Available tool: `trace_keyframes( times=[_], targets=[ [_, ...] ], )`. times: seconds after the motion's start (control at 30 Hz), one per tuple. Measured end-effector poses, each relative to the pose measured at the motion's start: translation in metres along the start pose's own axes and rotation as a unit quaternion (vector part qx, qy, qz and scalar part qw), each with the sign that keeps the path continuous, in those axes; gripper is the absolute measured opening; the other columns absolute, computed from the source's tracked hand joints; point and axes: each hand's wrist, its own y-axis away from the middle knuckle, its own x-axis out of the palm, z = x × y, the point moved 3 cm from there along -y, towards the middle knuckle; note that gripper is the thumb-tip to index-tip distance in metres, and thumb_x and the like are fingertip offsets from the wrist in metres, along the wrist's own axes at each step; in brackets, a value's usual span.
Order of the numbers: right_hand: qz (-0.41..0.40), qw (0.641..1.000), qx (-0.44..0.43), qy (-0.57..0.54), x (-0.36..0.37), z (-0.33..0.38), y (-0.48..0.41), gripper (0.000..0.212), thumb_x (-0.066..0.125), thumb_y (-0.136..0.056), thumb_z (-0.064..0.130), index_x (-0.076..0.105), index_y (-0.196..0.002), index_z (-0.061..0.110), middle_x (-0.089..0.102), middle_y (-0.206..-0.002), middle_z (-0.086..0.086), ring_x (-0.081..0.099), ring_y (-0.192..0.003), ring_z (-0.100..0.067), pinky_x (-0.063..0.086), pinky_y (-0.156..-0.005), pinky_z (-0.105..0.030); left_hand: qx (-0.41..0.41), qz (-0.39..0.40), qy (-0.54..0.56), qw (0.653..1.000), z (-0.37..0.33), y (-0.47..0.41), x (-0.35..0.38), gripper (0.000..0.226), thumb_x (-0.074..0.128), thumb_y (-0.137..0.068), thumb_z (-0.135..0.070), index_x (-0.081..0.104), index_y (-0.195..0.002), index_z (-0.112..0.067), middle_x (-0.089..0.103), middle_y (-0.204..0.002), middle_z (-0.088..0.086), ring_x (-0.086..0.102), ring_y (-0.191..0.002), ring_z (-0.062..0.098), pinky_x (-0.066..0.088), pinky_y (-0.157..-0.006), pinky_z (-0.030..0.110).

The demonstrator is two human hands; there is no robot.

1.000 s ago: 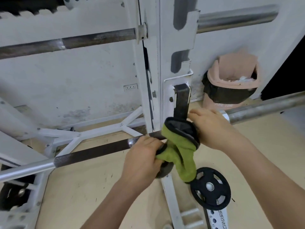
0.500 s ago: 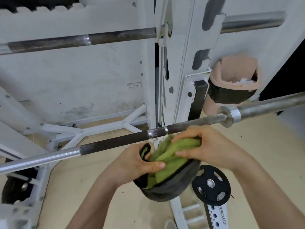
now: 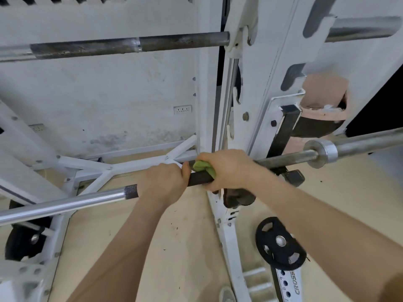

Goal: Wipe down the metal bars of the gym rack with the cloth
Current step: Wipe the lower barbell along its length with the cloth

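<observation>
**Lower bar:** long steel barbell bar [image 3: 65,204], chrome at the ends and dark and knurled in the middle, running across the white painted steel rack upright [image 3: 257,83].

**Cloth:** green cloth [image 3: 201,166], bunched around the dark section just beside the upright.

**Hands:**
- Right hand [image 3: 226,168]: closed around the cloth and the bar together.
- Left hand [image 3: 162,184]: fingers curled around the bare bar, close beside the cloth.

**Step, judged:** wiping the lower bar, with the left hand steadying it.

**Next move, judged:** slide the cloth along the bar under firm pressure. Going leftward means moving the left hand first.

**Upper bar:** upper rusty steel bar [image 3: 130,45]; whether it has been wiped cannot be told.
</observation>
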Motion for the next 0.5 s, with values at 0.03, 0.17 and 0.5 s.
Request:
trace_keyframes(
  times=[0.03, 0.17, 0.5],
  targets=[
    [0.066, 0.996, 0.002, -0.057, -0.005, -0.006, -0.006, 0.054, 0.076, -0.064, 0.053, 0.054, -0.11, 0.037, 0.062, -0.092, 0.013, 0.06, -0.088, -0.014, 0.048, -0.074, -0.031, -0.003, -0.038, -0.013, 0.999, -0.001, 0.003, -0.002, 0.048, 0.023, -0.1, -0.042, 0.057, -0.078, -0.016, 0.063, -0.075, 0.006, 0.047, -0.063, 0.028, 0.034, -0.055, 0.031],
    [0.226, 0.952, 0.04, -0.201, -0.014, -0.01, -0.018, 0.044, 0.075, -0.071, 0.06, 0.061, -0.106, 0.038, 0.061, -0.103, 0.019, 0.058, -0.105, -0.013, 0.044, -0.099, -0.033, 0.005, -0.133, 0.016, 0.991, 0.0, 0.012, -0.001, 0.047, 0.038, -0.09, -0.029, 0.041, -0.045, -0.016, 0.047, -0.04, 0.008, 0.034, -0.035, 0.022, 0.019, -0.045, 0.021],
    [-0.155, 0.987, 0.037, -0.036, 0.015, 0.0, 0.056, 0.039, 0.037, -0.099, 0.046, 0.037, -0.137, 0.04, 0.06, -0.12, 0.003, 0.054, -0.109, -0.023, 0.043, -0.088, -0.041, 0.016, -0.261, 0.014, 0.965, -0.006, 0.041, 0.01, 0.04, 0.039, -0.093, -0.025, 0.048, -0.054, -0.018, 0.049, -0.05, 0.001, 0.05, -0.051, 0.026, 0.031, -0.057, 0.036]
  ],
)
